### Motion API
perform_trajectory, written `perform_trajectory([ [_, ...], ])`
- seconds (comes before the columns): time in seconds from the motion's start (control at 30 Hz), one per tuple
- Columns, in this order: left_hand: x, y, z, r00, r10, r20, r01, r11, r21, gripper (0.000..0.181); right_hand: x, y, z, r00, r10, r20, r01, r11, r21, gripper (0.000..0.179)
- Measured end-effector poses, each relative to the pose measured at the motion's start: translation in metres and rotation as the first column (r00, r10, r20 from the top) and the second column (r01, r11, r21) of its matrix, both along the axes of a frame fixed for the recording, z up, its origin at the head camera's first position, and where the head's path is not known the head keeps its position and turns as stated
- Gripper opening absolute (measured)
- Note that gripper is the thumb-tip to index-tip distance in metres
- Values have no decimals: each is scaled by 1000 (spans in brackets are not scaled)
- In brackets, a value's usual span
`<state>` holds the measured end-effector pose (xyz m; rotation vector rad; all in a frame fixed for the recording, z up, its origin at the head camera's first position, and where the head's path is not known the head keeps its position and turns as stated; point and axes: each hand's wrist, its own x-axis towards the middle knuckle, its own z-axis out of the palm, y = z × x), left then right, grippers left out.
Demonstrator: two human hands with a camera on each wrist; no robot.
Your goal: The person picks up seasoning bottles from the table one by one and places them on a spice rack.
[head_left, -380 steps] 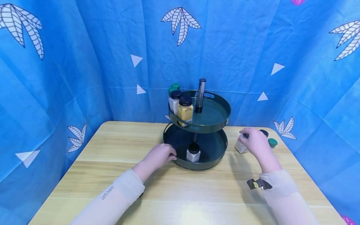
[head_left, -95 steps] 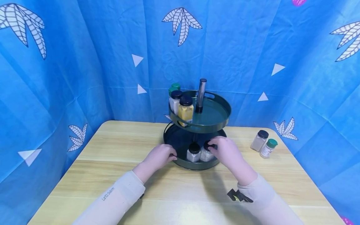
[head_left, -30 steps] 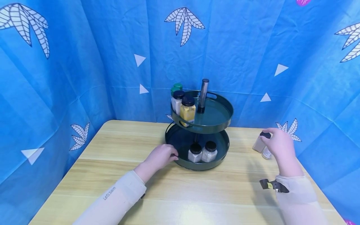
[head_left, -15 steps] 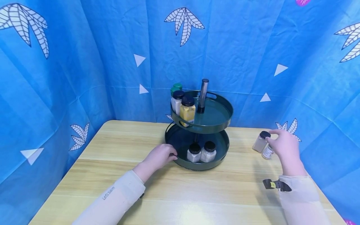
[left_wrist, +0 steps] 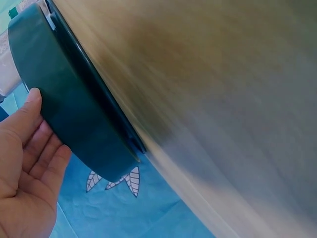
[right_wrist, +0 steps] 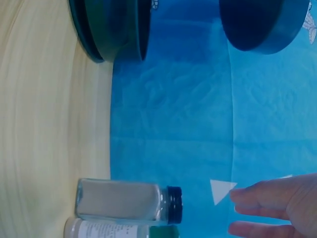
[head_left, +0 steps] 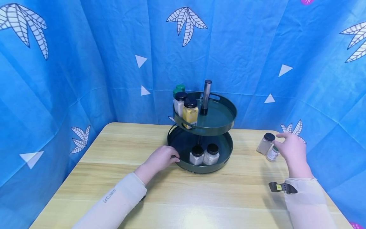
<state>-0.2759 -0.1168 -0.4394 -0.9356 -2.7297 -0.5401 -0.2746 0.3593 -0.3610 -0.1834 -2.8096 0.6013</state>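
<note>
A dark green two-tier tray [head_left: 218, 116] stands on the table. My left hand [head_left: 161, 160] grips the rim of its lower tier [head_left: 200, 169]; the left wrist view has the thumb and fingers at that rim. Inside the lower tier are two black-lidded jars, one [head_left: 196, 156] beside the other [head_left: 211, 155]. My right hand [head_left: 292, 152] is above a small green-capped shaker [head_left: 273, 155]. A taller black-capped jar [right_wrist: 119, 201] stands against that shaker. In the right wrist view my right fingers [right_wrist: 260, 196] are straight, apart from both caps.
On the upper tier's left stand a yellow-filled jar [head_left: 190, 114], a white-filled jar [head_left: 179, 105] and green-capped containers [head_left: 180, 86]. A metal post [head_left: 206, 95] rises through the tiers. Blue curtains [head_left: 243, 47] surround the wooden table [head_left: 171, 200].
A second black-lidded jar has come from the right into the lower tier. My right hand has since returned right, shifting from the tall jar's cap toward the green-capped shaker. My left hand keeps its place.
</note>
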Motion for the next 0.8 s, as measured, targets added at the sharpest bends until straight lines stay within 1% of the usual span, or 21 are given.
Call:
perform_trajectory([
  [0.13,-2,-1,-1,1000,-5,-13,5,1000,8,7,-3,3,-4,1000,-5,-8,5,1000,8,40],
  [0.33,-3,-3,-1,1000,-18,-24,18,1000,5,8,-5,8,-8,1000,-21,4,21,1000,5,40],
  [0.8,-6,-5,0,1000,-18,6,18,1000,3,8,-8,16,-16,999,-34,14,34,999,-15,39],
])
